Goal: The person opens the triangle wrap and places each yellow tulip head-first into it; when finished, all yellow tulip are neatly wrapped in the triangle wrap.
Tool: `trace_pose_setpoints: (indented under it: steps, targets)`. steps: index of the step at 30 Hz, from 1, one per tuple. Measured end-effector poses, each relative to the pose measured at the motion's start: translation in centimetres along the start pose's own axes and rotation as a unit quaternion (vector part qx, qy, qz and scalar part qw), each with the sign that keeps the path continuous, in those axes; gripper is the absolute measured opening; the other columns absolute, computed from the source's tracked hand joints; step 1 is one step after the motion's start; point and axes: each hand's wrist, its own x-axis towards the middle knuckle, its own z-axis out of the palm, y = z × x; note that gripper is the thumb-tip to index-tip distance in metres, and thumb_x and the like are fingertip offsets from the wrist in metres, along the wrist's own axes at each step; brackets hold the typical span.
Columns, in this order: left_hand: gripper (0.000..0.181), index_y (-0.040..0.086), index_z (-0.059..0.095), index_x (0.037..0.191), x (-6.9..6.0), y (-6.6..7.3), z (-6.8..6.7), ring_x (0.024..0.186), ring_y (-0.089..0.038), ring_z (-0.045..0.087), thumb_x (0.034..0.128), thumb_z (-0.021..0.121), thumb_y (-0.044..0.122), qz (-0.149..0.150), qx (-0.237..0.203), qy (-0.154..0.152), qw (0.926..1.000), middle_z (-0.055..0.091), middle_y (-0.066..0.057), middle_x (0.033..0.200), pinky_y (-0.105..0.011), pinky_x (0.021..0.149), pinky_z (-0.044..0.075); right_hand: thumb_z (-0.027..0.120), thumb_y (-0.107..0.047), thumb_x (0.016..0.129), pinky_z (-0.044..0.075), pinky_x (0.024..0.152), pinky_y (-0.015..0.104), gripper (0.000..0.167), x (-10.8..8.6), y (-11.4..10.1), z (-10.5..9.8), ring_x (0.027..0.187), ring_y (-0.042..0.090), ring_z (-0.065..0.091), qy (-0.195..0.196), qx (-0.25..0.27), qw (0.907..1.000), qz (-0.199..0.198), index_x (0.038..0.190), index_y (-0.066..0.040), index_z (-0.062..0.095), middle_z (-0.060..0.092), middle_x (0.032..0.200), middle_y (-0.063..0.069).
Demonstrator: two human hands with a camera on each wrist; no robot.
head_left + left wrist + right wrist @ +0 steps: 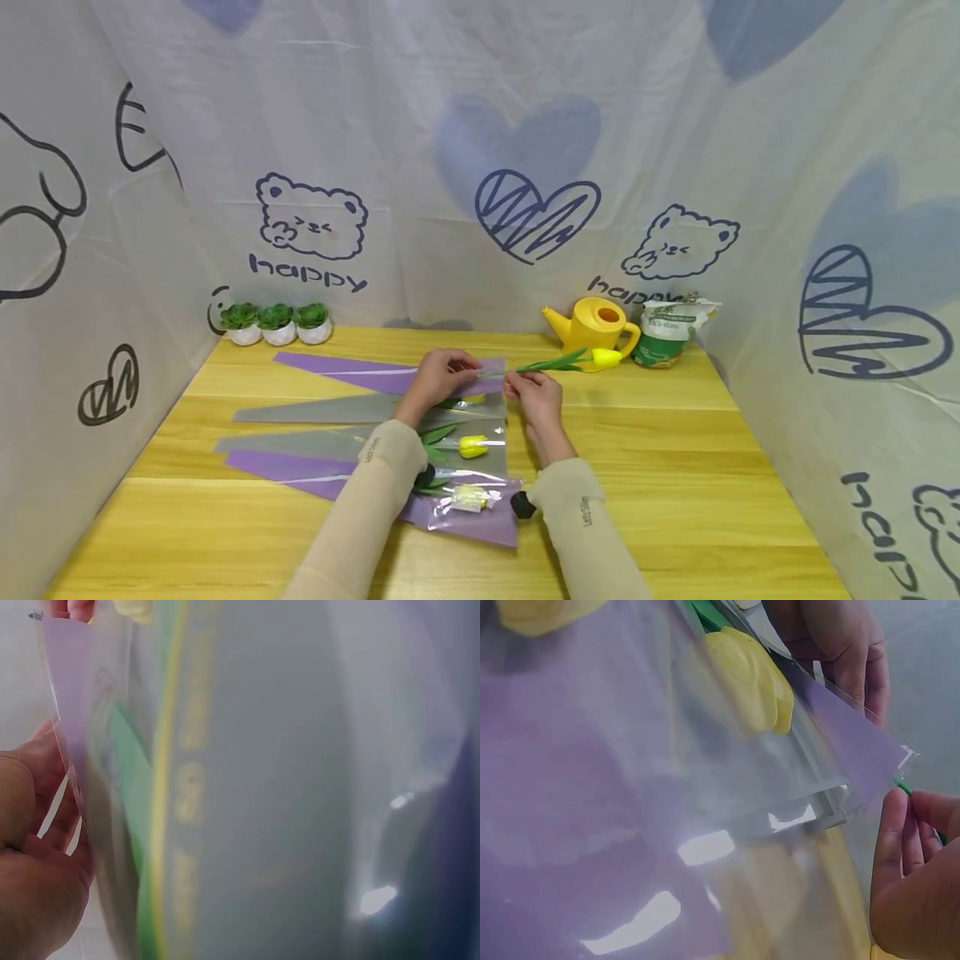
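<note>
My right hand (542, 404) pinches the thin green stem of a yellow tulip (606, 358) between thumb and fingertips (892, 802); its bloom points right. The stem's tip lies at the mouth of the farthest flower sleeve (345, 369), purple with a clear front. My left hand (441, 379) holds that sleeve near its wide end, fingers bent at its edge, partly behind film in the left wrist view. Nearer me lie two grey sleeves (300, 412) and another purple sleeve (300, 479), each with a yellow tulip (472, 447) inside.
At the back right stand a yellow watering can (581, 325) and a green-and-white bag (663, 333). Three small succulents (277, 325) in white pots line the back left. Printed white cloth (420, 242) walls the wooden table (652, 483) on the back and sides.
</note>
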Motion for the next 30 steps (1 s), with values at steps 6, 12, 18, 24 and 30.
trace_pose_setpoints:
  steps: [6, 12, 18, 24, 30]
  targets:
    - [0.011, 0.010, 0.082, 0.103, -0.2, -0.1, 0.3, 0.086, -0.018, 0.069, 0.0917, 0.079, 0.009, -0.004, -0.004, 0.002, 1.0000, 0.078, -0.007, 0.098, -0.030, 0.080, 0.057, 0.071, 0.005, 0.093, 0.059, 0.060, 0.022, 0.014, -0.2, 0.1, 0.2, 0.059, 0.009, 0.065, -0.007, -0.016, 0.9998, 0.012, 0.102, 0.015, 0.066, 0.076, 0.081, 0.014]
    - [0.011, 0.012, 0.082, 0.103, -0.1, -0.1, 0.3, 0.086, -0.017, 0.069, 0.0927, 0.079, 0.012, -0.011, -0.002, 0.000, 0.9999, 0.078, -0.005, 0.099, -0.030, 0.079, 0.057, 0.073, 0.001, 0.094, 0.054, 0.053, 0.020, 0.016, -0.1, 0.3, 0.2, 0.058, 0.010, 0.060, -0.006, -0.040, 0.9989, 0.024, 0.104, 0.012, 0.068, 0.076, 0.086, 0.014]
    - [0.009, 0.010, 0.081, 0.101, -0.1, -0.2, 0.3, 0.084, -0.017, 0.068, 0.0920, 0.079, 0.010, -0.017, 0.005, 0.000, 0.9998, 0.078, -0.006, 0.097, -0.030, 0.079, 0.056, 0.070, -0.001, 0.096, 0.058, 0.056, 0.022, 0.019, -0.1, 0.5, -0.2, 0.060, 0.010, 0.064, -0.018, -0.043, 0.9974, 0.055, 0.108, 0.014, 0.067, 0.075, 0.086, 0.014]
    - [0.006, 0.011, 0.082, 0.097, -0.1, -0.3, 0.6, 0.081, -0.014, 0.066, 0.0906, 0.080, 0.010, -0.033, 0.030, -0.003, 0.9990, 0.077, -0.004, 0.090, -0.029, 0.077, 0.053, 0.067, 0.000, 0.097, 0.061, 0.063, 0.024, 0.028, -0.4, 0.8, -1.1, 0.064, 0.011, 0.068, -0.029, -0.050, 0.9944, 0.089, 0.119, 0.018, 0.065, 0.074, 0.086, 0.013]
    - [0.005, 0.010, 0.082, 0.095, -0.1, -0.4, 0.7, 0.079, -0.015, 0.065, 0.0901, 0.080, 0.010, -0.025, 0.041, -0.001, 0.9988, 0.078, -0.005, 0.091, -0.030, 0.075, 0.052, 0.066, 0.001, 0.097, 0.062, 0.069, 0.026, 0.027, -0.4, 0.7, -2.0, 0.067, 0.013, 0.068, -0.028, -0.057, 0.9945, 0.083, 0.120, 0.016, 0.066, 0.075, 0.095, 0.019]
